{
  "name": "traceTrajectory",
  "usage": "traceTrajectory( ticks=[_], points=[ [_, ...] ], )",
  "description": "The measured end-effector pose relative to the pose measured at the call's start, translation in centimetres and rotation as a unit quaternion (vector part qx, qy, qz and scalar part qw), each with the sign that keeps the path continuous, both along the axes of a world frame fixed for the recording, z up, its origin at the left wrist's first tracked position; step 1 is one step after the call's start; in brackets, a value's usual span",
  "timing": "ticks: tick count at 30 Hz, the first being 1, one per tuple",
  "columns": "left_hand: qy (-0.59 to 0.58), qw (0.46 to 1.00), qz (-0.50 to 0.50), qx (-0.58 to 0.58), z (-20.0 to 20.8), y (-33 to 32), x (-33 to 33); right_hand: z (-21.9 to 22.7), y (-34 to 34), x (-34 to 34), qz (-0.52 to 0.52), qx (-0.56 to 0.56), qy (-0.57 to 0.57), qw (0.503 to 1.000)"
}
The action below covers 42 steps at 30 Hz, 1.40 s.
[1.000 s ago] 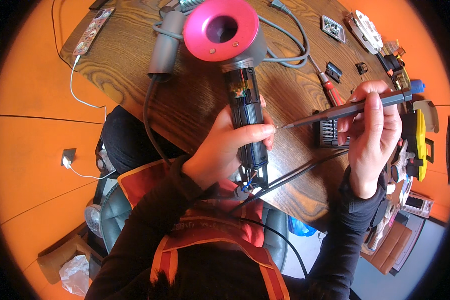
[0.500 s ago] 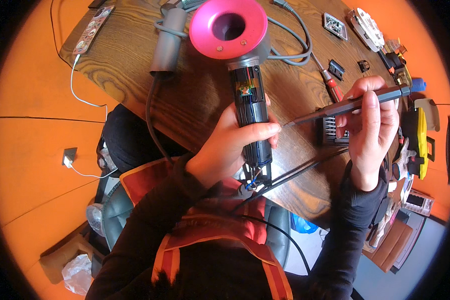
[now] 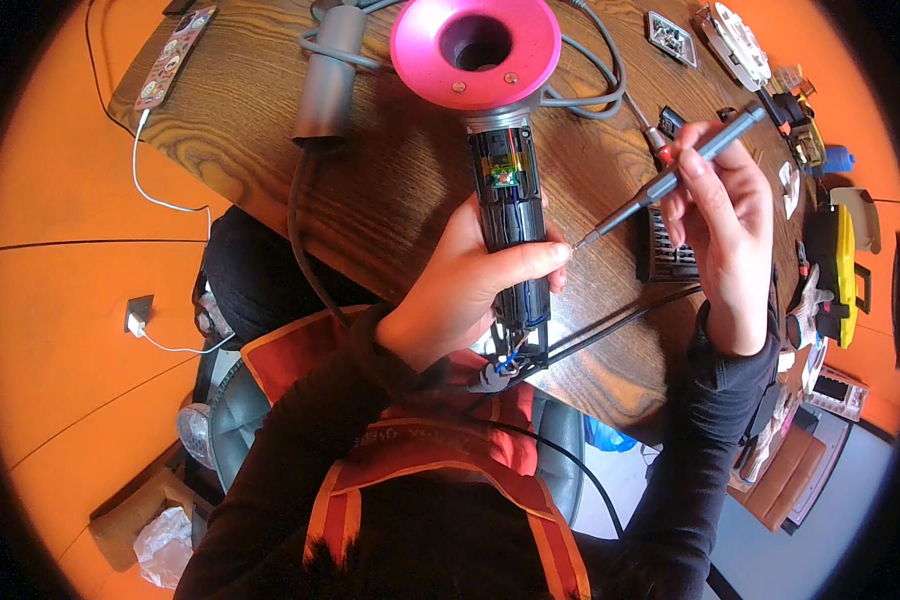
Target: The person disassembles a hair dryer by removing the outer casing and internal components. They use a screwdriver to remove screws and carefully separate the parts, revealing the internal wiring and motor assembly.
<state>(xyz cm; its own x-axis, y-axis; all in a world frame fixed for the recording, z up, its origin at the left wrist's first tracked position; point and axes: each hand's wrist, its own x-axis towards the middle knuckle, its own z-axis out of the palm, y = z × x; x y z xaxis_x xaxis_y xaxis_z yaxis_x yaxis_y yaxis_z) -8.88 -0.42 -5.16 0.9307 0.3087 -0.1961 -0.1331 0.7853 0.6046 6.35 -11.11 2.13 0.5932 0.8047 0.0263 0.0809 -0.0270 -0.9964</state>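
My left hand (image 3: 455, 280) is wrapped round the handle of a hair dryer (image 3: 510, 215), its thumb lying across the front. The casing is off this handle, so black inner parts, a small green circuit board (image 3: 503, 175) and loose wires (image 3: 511, 357) at the lower end show. At the top is the dryer's pink ring head (image 3: 415, 45). In my right hand (image 3: 725, 215) a dark grey precision screwdriver (image 3: 660, 187) is pinched between thumb and fingers. Its thin tip points at my left thumb, beside the handle; whether it touches anything I cannot tell.
A grey cylindrical sleeve (image 3: 325, 95) lies left of the dryer with grey cable round it. Near my right hand are a bit case (image 3: 667, 255) and a red-handled screwdriver (image 3: 660, 145). A yellow-and-black toolbox (image 3: 845, 265) stands far right. A black cable (image 3: 625, 322) crosses the wooden table (image 3: 400, 165).
The screwdriver has tilted more steeply, its back end rising away from me, as my right hand shifted slightly left. The dryer in my left hand sits slightly further right and lower in view.
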Motion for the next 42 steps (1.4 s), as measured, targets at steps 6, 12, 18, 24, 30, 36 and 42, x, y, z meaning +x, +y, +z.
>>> traceTrajectory(
  ticks=[6, 12, 18, 24, 30, 36, 42],
  points=[
    [0.002, 0.999, 0.007, 0.033, -0.2, -0.3, 0.4, -1.3, 0.5, 1.6, -0.029, -0.004, 0.14, 0.99],
    [0.009, 0.997, -0.004, 0.073, -0.4, -0.3, 0.5, -1.8, 0.7, 1.5, -0.089, 0.066, 0.237, 0.965],
    [0.005, 0.998, -0.025, 0.061, -0.8, 0.0, 0.0, -1.5, 1.0, 0.2, -0.093, 0.145, 0.107, 0.979],
    [-0.003, 0.999, -0.025, 0.028, -0.6, -0.5, 0.0, -0.8, 1.0, -1.1, -0.12, 0.164, -0.1, 0.974],
    [0.015, 0.998, -0.063, 0.003, 0.1, -0.3, -0.6, 0.3, 0.6, -2.2, -0.065, 0.182, -0.185, 0.964],
    [-0.009, 0.997, -0.074, 0.026, -0.2, -0.3, -0.6, 0.8, 1.2, -2.5, 0.014, 0.168, -0.243, 0.955],
    [0.0, 0.996, -0.072, 0.054, -0.3, -0.3, -0.5, 0.2, 1.6, -2.3, 0.02, 0.192, -0.24, 0.951]
  ],
)
